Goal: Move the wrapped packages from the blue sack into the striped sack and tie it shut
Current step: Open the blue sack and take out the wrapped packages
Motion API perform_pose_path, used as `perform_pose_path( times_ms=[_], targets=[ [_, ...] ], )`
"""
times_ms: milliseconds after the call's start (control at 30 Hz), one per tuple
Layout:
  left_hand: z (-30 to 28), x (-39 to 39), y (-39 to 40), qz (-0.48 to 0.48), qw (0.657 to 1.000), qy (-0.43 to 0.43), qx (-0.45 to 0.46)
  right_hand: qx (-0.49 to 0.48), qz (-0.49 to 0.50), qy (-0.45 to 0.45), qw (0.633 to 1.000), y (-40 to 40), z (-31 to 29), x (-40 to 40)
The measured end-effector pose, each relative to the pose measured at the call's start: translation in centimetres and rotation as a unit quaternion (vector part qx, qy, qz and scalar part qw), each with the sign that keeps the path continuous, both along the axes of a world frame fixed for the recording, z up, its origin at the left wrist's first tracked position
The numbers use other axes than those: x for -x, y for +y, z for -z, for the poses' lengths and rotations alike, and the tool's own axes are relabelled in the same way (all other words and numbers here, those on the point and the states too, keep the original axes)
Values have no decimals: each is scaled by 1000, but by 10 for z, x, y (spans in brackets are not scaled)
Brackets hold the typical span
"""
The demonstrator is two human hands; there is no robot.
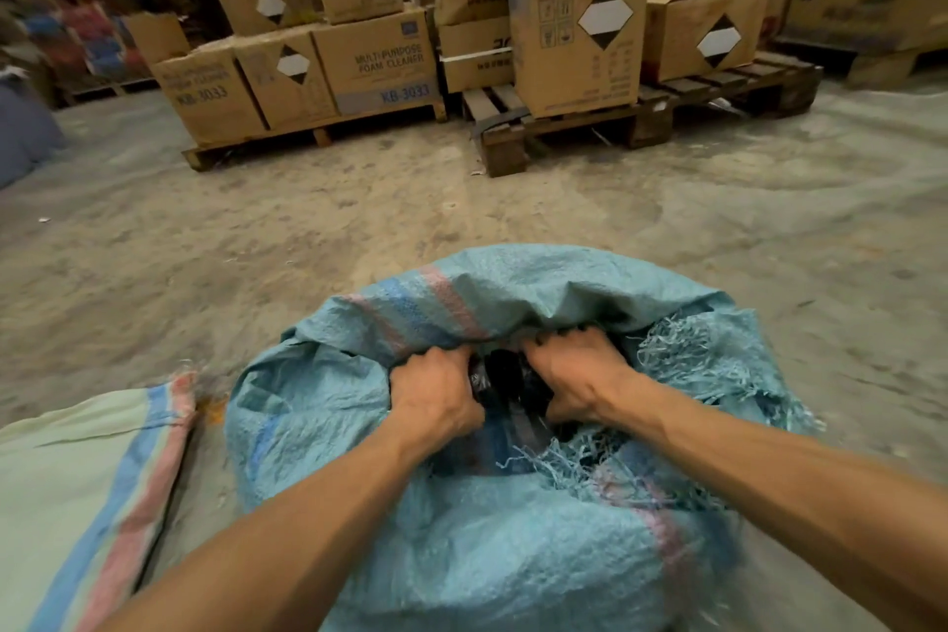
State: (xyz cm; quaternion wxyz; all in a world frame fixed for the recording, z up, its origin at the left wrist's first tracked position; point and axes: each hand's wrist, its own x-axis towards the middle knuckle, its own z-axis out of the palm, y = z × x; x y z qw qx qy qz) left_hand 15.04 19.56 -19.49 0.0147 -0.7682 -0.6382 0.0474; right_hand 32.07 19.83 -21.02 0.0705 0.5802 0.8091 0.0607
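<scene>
Both the left hand (436, 393) and right hand (577, 375) clench a black plastic-wrapped package (500, 377), apparently one bundle, in the mouth of the frayed blue woven sack (461, 554); next, lift it toward the pale green striped woven sack (77, 488) lying flat at eight o'clock.

One head-worn view looks forward and down — blue sack (461, 503) close below, cardboard boxes (579, 31) far across the floor (308, 221).
</scene>
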Motion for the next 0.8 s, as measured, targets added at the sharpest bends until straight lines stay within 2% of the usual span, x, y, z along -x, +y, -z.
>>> perform_pose_path(
  times_ms=[167,267,333,400,467,567,633,733,800],
  targets=[
    [-38,9,7,1,999,-29,26,124,16,48,991,1,-41,-13],
    [-65,21,18,-22,992,-56,107,196,-5,56,979,2,-66,-18],
    [-83,26,24,-37,983,-38,175,211,-33,64,975,3,-76,-19],
    [-88,26,23,-40,974,-9,224,209,-52,58,975,1,-75,-15],
    [-71,25,18,-39,971,-12,235,191,-66,52,978,-6,-63,-2],
    [-37,20,0,-58,978,-70,190,139,-77,59,986,-20,-43,18],
    [-29,19,-8,-49,983,-84,155,99,-68,17,993,-29,-33,22],
    [-34,25,-18,8,987,-51,155,100,-51,-8,994,-37,-27,15],
    [-36,29,-26,41,986,2,162,80,-62,-13,995,-42,-26,10]
  ],
)
